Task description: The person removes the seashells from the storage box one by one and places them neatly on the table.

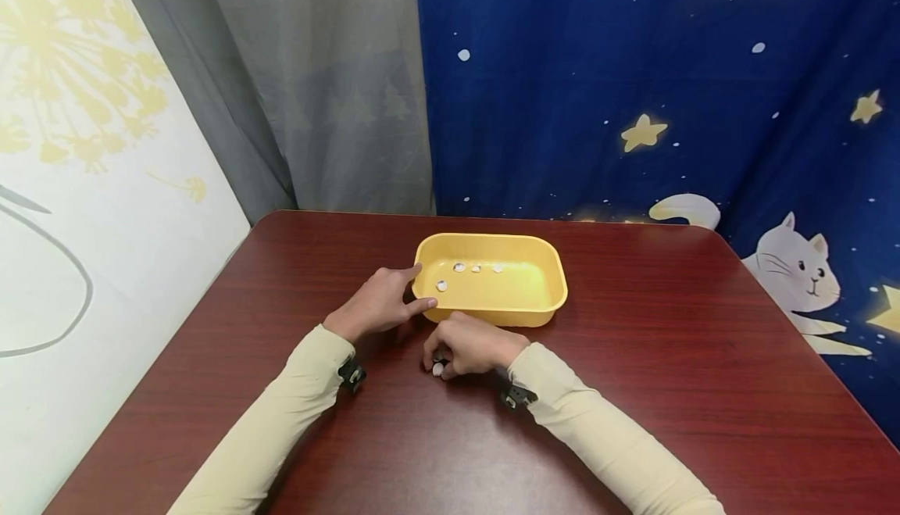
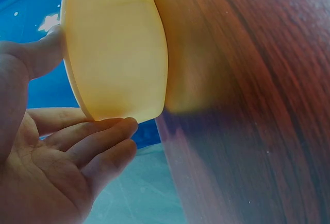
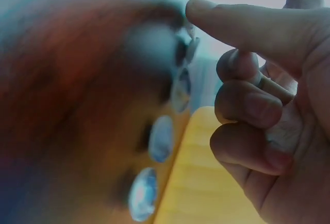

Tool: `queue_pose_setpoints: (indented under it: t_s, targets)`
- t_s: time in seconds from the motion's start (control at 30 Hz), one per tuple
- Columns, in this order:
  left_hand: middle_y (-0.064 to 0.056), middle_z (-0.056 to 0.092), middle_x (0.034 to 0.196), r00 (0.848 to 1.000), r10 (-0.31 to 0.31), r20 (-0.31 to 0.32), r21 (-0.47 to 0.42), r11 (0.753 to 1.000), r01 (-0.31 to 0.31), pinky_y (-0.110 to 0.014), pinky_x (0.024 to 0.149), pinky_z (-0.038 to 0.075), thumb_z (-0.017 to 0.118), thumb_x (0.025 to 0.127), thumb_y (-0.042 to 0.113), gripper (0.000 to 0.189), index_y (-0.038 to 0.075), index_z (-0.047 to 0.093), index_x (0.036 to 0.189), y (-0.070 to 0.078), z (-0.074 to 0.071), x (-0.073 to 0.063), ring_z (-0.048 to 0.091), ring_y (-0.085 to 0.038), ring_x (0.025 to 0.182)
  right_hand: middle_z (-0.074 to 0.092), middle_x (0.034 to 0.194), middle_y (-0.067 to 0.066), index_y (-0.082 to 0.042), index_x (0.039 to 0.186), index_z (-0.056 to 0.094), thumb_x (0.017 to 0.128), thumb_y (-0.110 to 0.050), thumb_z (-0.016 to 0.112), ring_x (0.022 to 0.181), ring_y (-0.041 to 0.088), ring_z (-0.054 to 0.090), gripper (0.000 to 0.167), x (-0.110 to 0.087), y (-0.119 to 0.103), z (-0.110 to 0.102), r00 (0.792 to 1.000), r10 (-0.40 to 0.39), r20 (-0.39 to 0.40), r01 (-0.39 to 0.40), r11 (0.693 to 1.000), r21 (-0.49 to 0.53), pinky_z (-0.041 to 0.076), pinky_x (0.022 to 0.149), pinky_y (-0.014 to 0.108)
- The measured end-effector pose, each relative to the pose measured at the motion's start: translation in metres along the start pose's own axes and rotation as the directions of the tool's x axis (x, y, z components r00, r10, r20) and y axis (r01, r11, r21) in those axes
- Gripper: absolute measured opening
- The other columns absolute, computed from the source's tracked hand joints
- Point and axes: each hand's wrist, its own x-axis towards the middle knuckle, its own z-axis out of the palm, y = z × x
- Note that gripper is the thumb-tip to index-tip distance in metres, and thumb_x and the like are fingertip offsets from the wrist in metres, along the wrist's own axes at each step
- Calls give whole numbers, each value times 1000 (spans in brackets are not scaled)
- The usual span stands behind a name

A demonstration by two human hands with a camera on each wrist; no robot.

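A yellow plastic basin (image 1: 494, 316) stands on the table. My left hand (image 1: 380, 302) holds its left end, thumb at the front rim and fingers (image 2: 111, 139) along the end wall. My right hand (image 1: 474, 343) is low in front of the basin, thumb and forefinger pinching a small white shell-like piece (image 1: 438, 370). In the right wrist view, the thumb tip is right at a piece, and the other fingers (image 3: 250, 147) are curled in. Several shiny pieces (image 3: 161, 138) lie in a row there, mostly hidden under the hand in the head view. Several white pieces (image 1: 459, 267) lie inside the basin.
The dark red wooden table (image 1: 654, 390) extends around the basin. A blue curtain (image 1: 562, 109) with stars and a grey curtain (image 1: 337, 93) hang behind its far edge. A white patterned panel (image 1: 84, 249) runs along the left side.
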Motion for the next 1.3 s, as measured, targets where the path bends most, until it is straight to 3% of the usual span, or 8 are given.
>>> queue_pose_setpoints:
  t_s: [0.13,0.27,0.47,0.6,0.87,0.93,1.3]
  targets:
    - [-21,69,126,1000,6,-8,-1,1000,-6,-38,90,56,68,94,47,77,-3,45,148,-1,-1,0,64,-18,94,63,67,-11,-19,93,78,79,-18,85,61,-2,52,16,-2,-3,-10,998,-26,-52,27,1000,7,44,61,15]
    - [-22,69,126,1000,18,-18,19,1000,-18,-41,92,57,68,94,45,76,-4,47,147,-1,-2,0,68,-22,102,59,63,-9,-16,93,78,80,-17,85,58,-1,50,15,-3,-1,-22,988,-55,-145,56,998,-2,42,61,17]
    - [-22,69,125,1000,14,-18,46,999,-14,-40,91,57,68,94,45,73,-4,49,146,-1,-3,1,68,-22,100,60,65,-9,-13,89,77,81,-12,82,61,0,50,9,-3,15,-36,938,-49,-344,54,999,4,43,62,18]
    - [-20,71,122,1000,-6,1,30,1000,6,-40,91,58,68,93,48,76,-3,48,146,-1,-3,2,68,-20,98,56,62,-8,-15,84,76,83,-14,81,60,2,49,5,-2,29,-40,910,11,-414,11,999,53,42,61,19]
    - [-19,71,120,999,-40,29,11,999,40,-40,93,57,68,93,50,78,-1,46,148,-1,-1,3,67,-22,98,55,58,-7,-13,83,76,85,-15,79,56,3,48,4,4,51,-39,890,151,-429,-112,987,115,41,60,20]
    - [-18,72,112,998,-46,35,8,999,45,-39,92,58,68,93,50,79,-1,45,149,-1,-1,2,66,-22,95,56,58,-7,-14,81,76,85,-13,79,56,4,49,5,8,57,-38,887,171,-430,-139,985,103,41,60,20]
    - [-15,73,108,996,-78,46,-2,997,79,-39,95,57,68,92,51,80,1,44,151,2,0,3,65,-20,95,65,64,-3,-16,77,74,82,-15,82,63,8,56,9,27,78,-30,897,228,-379,-238,971,21,45,63,23]
